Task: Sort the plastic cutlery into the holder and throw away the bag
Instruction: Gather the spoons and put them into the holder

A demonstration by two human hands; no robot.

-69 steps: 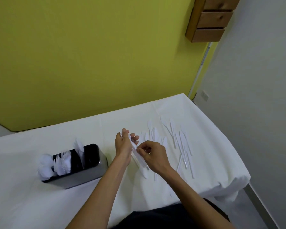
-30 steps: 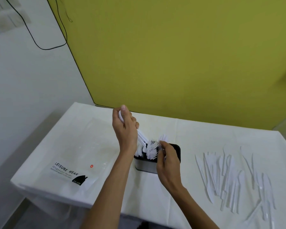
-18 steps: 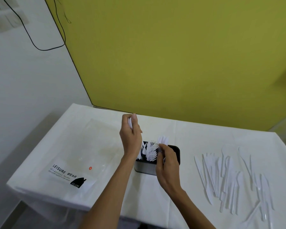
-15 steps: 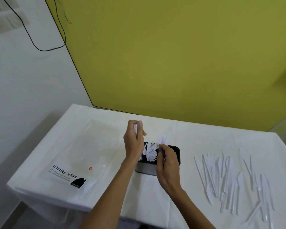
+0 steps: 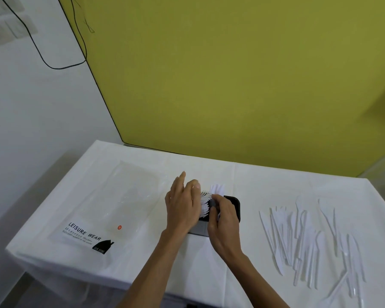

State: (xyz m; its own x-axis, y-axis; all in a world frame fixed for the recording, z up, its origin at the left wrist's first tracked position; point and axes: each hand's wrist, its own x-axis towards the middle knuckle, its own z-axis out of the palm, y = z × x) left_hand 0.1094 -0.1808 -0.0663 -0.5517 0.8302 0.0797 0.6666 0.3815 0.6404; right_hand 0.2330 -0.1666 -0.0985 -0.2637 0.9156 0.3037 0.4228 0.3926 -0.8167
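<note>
Now both hands sit at the holder (image 5: 235, 203), left hand (image 5: 182, 207) flat and empty, right hand (image 5: 225, 218) with its grip closed on the forks (image 5: 205, 202), while the loose cutlery (image 5: 309, 236) lies on the desk (image 5: 265, 181) rightward, nearer the right hand, long axes roughly toward the person.

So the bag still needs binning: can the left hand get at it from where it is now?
Probably yes. The bag lies flat on the table just left of the left hand, which looks open at the holder, and nothing lies between them.
</note>
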